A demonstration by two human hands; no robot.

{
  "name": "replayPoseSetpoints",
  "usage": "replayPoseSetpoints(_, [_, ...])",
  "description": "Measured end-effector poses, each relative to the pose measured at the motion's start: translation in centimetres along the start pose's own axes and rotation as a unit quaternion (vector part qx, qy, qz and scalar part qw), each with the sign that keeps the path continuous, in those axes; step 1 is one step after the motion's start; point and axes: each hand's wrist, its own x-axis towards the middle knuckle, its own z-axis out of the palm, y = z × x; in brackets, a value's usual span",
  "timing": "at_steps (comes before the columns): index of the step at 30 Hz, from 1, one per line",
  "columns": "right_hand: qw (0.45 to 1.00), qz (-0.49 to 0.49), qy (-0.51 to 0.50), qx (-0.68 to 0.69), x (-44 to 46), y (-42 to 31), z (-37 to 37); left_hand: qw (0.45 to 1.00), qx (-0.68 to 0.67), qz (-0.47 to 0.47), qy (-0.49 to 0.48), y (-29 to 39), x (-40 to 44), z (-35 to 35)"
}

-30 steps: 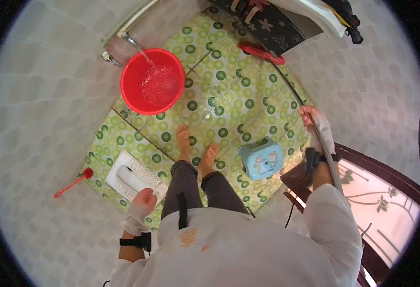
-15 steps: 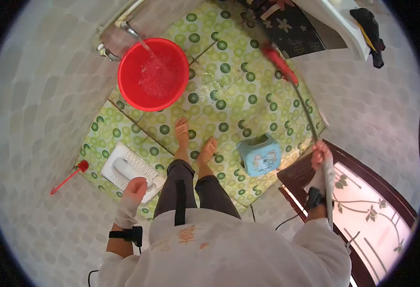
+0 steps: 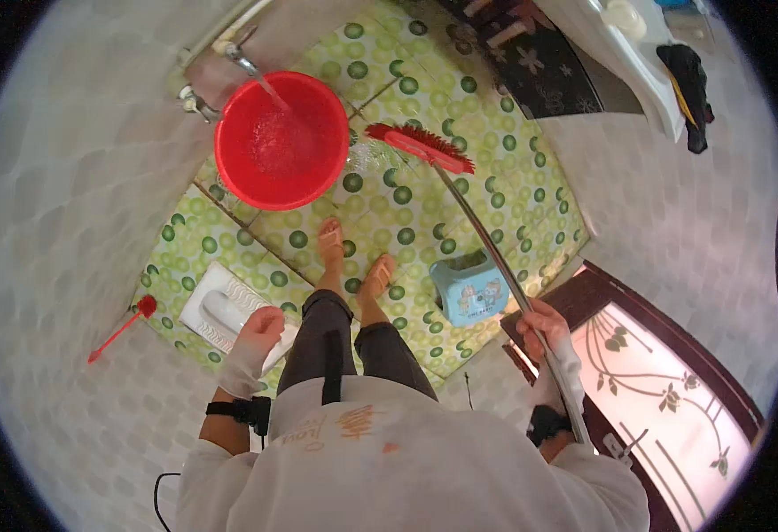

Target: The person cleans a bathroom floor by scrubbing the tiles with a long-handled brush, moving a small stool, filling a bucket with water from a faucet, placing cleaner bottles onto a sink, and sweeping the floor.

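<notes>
Since the earlier frame, the floor brush [image 3: 422,149] has swung across from beside the patterned cabinet [image 3: 544,75] to a spot near the red basin [image 3: 236,168], its bristles not touching the rim. From where I watch, the right hand [image 3: 541,328] has come inward with it, fingers wrapped closed around the metal pole [image 3: 486,235], which runs back along the forearm. The left hand [image 3: 260,332] is loosely curled, partly open, and I see nothing in it; it shows over the end of the squat toilet [image 3: 216,306]. Water runs from the tap [image 3: 242,58] into the basin. My view puts the pole just beside the blue stool [image 3: 477,297], whose seat carries two cartoon figures above a line of lettering too small for me to read. Orange handwriting [image 3: 318,426] on the white shirt [image 3: 424,470] is scrawled and partly scribbled over; I can't make it out reliably. I can read no brand on the brush. A small red brush [image 3: 118,332] leans near the left wall [image 3: 61,266].
</notes>
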Motion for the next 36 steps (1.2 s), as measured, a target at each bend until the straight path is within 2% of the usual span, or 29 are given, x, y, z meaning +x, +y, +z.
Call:
replayPoseSetpoints(1, [1.000, 0.000, -0.006, -0.005, 0.2, -0.4, 0.0, 0.999, -0.035, 0.023, 0.007, 1.8, -0.7, 0.6])
replayPoseSetpoints(3, [0.997, -0.069, -0.014, -0.006, 0.8, -1.3, -1.0, 0.997, -0.067, 0.045, 0.015, 3.2, -1.3, 0.1])
replayPoseSetpoints(5, [0.990, -0.118, -0.031, -0.070, 4.1, -3.6, -0.7, 0.994, -0.093, 0.002, 0.051, 3.3, -1.3, -0.4])
replayPoseSetpoints(6, [0.990, -0.105, -0.036, -0.092, 4.0, -7.2, 2.3, 0.994, -0.097, 0.006, 0.053, 2.2, -0.9, -1.2])
replayPoseSetpoints(9, [0.977, -0.163, -0.054, -0.130, 11.5, -13.2, 6.2, 0.994, -0.071, 0.024, 0.078, -1.8, -0.4, -3.3])
replayPoseSetpoints(10, [0.972, -0.179, -0.053, -0.139, 14.2, -15.2, 8.2, 0.992, -0.086, -0.009, 0.095, -1.8, -1.1, -3.5])
replayPoseSetpoints(11, [0.971, -0.182, -0.062, -0.145, 17.3, -17.5, 10.0, 0.987, -0.102, -0.047, 0.111, -2.4, -1.5, -3.6])
replayPoseSetpoints(13, [0.974, -0.074, -0.160, -0.142, 22.4, -21.1, 12.3, 0.983, -0.124, -0.059, 0.120, -4.8, -1.4, -4.2])
replayPoseSetpoints(16, [0.969, -0.061, -0.129, -0.201, 21.9, -19.7, 11.8, 0.971, -0.170, -0.096, 0.139, -7.7, -2.0, -5.0])
replayPoseSetpoints(18, [0.944, -0.055, -0.066, -0.319, 18.0, -19.0, 11.0, 0.959, -0.207, -0.119, 0.154, -10.1, -2.2, -5.1])
replayPoseSetpoints(20, [0.963, -0.137, -0.063, -0.225, 15.3, -17.9, 9.0, 0.959, -0.214, -0.150, 0.109, -12.0, -1.4, -5.5])
replayPoseSetpoints(21, [0.961, -0.142, -0.065, -0.229, 15.3, -18.8, 8.2, 0.959, -0.219, -0.146, 0.109, -11.7, -1.2, -5.4])
replayPoseSetpoints(23, [0.961, -0.119, -0.176, -0.174, 16.5, -20.5, 7.0, 0.956, -0.241, -0.128, 0.111, -10.8, -0.8, -5.3])
replayPoseSetpoints(24, [0.960, -0.192, -0.037, -0.202, 14.9, -20.4, 11.3, 0.955, -0.243, -0.128, 0.115, -9.3, -0.6, -5.2])
replayPoseSetpoints(25, [0.960, -0.188, -0.040, -0.204, 17.7, -21.3, 11.4, 0.962, -0.226, -0.109, 0.110, -6.9, -0.7, -4.9])
replayPoseSetpoints(27, [0.974, -0.115, -0.178, -0.082, 24.8, -23.2, 10.3, 0.967, -0.209, -0.100, 0.103, -4.0, -0.4, -4.3])
replayPoseSetpoints(30, [0.975, -0.120, -0.156, -0.103, 25.3, -21.7, 13.6, 0.955, -0.251, -0.070, 0.141, -1.9, -0.2, -3.8])
replayPoseSetpoints(31, [0.980, -0.089, -0.137, -0.113, 24.3, -20.7, 13.2, 0.954, -0.255, -0.071, 0.138, -3.0, 0.3, -3.7])
replayPoseSetpoints(33, [0.975, -0.175, -0.097, -0.102, 20.6, -17.8, 13.1, 0.948, -0.291, -0.080, 0.098, -6.6, 1.3, -3.9])
replayPoseSetpoints(34, [0.974, -0.177, -0.094, -0.104, 19.0, -17.7, 12.6, 0.948, -0.294, -0.080, 0.094, -7.5, 1.3, -3.7])
replayPoseSetpoints(36, [0.943, -0.230, -0.116, -0.209, 17.3, -17.9, 12.5, 0.955, -0.239, -0.147, 0.100, -8.7, 1.3, -3.8])
